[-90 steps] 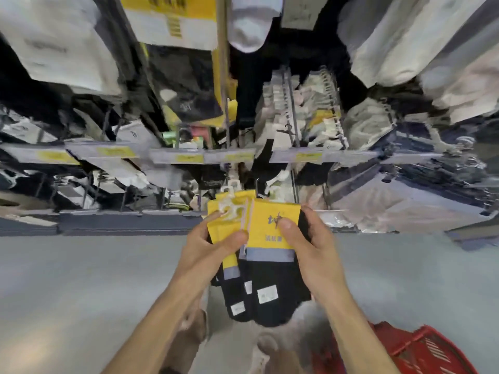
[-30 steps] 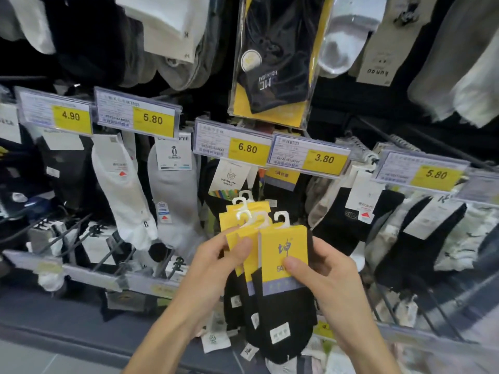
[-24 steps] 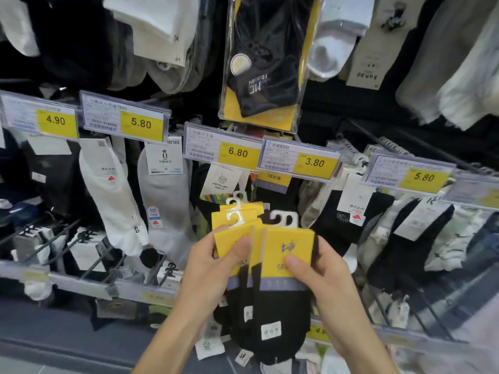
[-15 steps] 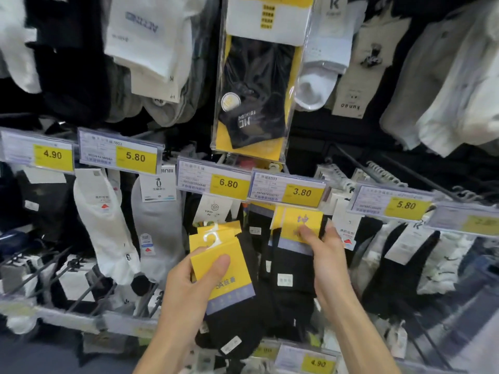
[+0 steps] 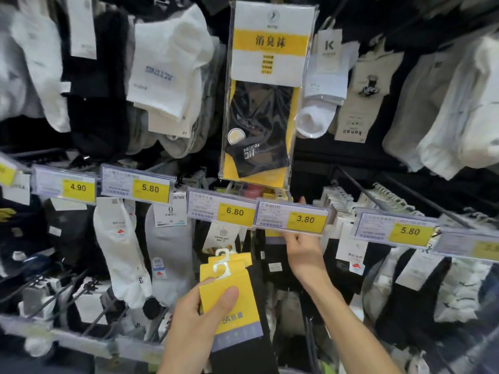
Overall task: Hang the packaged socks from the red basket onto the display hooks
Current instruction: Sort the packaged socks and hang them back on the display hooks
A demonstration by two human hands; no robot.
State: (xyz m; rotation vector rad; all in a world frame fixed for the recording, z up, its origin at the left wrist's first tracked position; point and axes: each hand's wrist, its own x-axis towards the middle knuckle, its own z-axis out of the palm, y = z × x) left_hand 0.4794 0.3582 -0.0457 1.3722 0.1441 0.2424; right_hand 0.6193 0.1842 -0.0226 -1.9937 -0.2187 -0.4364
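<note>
Sock packs (image 5: 229,300) sit below and left of the 3.80 price tag (image 5: 293,218), gripped in the left hand (image 5: 194,319) with the thumb curled over the front card and fingers behind. Each one's a soft black knit sock in a stiff, glossy yellow card sleeve with a lilac band along the bottom, plus a little white plastic hook (image 5: 220,267) on top. They're fanned a bit, long axis pretty much upright, hooks pointing up toward the tag, sock ends hanging down. Right hand (image 5: 302,247) is right under that tag, fingers going up behind its clear holder, one fingertip poking out above. A yellow-and-lilac card edge (image 5: 274,237) shows just beside the thumb, but I can't tell if it's actually pinched.
</note>
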